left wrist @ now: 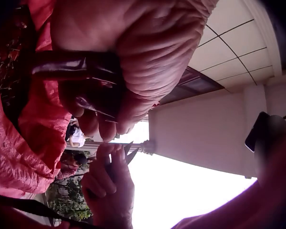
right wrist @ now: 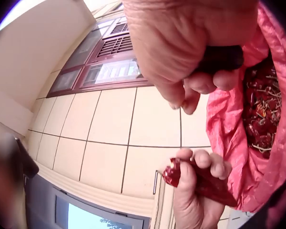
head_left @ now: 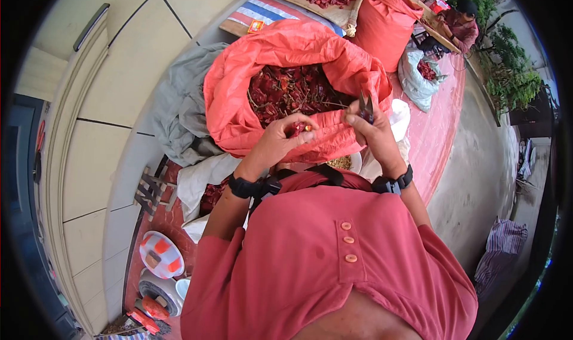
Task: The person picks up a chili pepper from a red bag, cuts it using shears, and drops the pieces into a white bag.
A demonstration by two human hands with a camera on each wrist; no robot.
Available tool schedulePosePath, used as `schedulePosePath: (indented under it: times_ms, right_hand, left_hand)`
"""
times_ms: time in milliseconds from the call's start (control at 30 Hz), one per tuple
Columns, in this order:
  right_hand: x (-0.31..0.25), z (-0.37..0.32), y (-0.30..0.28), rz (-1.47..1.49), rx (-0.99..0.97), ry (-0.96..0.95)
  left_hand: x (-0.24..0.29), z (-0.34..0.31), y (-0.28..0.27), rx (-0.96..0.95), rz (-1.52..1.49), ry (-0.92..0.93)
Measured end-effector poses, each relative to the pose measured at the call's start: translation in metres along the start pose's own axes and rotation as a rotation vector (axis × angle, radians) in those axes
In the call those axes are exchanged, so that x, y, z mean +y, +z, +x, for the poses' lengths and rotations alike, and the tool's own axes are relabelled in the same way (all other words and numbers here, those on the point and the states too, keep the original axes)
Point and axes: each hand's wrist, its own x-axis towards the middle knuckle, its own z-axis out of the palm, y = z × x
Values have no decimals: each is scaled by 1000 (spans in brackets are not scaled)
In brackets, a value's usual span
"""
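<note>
My left hand [head_left: 276,142] curls round dried red chili peppers [head_left: 295,129] at the near rim of a large red woven sack [head_left: 230,71]. In the right wrist view, thumb and fingers of that hand grip the dark red, glossy pods [right wrist: 212,186], a broken end showing pale. To the right, my right hand [head_left: 377,138] holds small scissors [head_left: 366,110] with dark handles, their pointed blades upward and apart from the peppers. Most of the handles lie hidden in the palm. Inside the sack is a heap of dried chilies and stems [head_left: 292,89].
Behind stands a full red sack [head_left: 388,27]; a pale bag of chilies [head_left: 421,80] is at its right. A grey cloth [head_left: 182,101] lies left of the open sack. A small wooden stool [head_left: 152,191] and a basin [head_left: 161,255] are at lower left. Another person [head_left: 462,27] sits far right.
</note>
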Motion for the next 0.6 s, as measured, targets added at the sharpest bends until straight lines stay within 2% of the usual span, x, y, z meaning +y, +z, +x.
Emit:
schedulePosePath:
  times_ms: [67, 100, 167, 200, 267, 300, 367, 400, 467, 500, 567, 600]
  right_hand:
    - [23, -16, -20, -306, -5, -99]
    - [34, -26, -34, -363, -29, 94]
    - [64, -42, -51, -453, -21, 142]
    - [82, -48, -60, -498, -16, 165]
    - [132, -57, -77, -387, 65, 137]
    - [153, -60, -86, -332, 107, 120]
    - [181, -65, -106, -474, 133, 290]
    - [191, -68, -113, -545, 145, 374]
    - [206, -73, -119, -658, 210, 274]
    - [209, -75, -120, -717, 239, 227]
    - [202, -73, -119, -526, 213, 207]
    - [191, -68, -115, -428, 198, 195]
  left_hand:
    - [-5, -29, -10, 52, -65, -98]
    - [-11, -44, -15, 122, -105, -171]
    - [-30, -79, -24, 256, -188, -326]
    - [-44, -95, -29, 315, -152, -373]
    - [-84, -130, -38, 427, -78, -466]
    - [-109, -147, -44, 444, 51, -504]
    - [-154, -179, -54, 476, 312, -574]
    - [-166, -189, -56, 507, 306, -581]
    - [-181, -202, -58, 571, 293, -595]
    - [-165, -196, -56, 580, 160, -584]
    - [-112, -170, -47, 586, -108, -523]
    - [-92, -156, -43, 570, -133, -443]
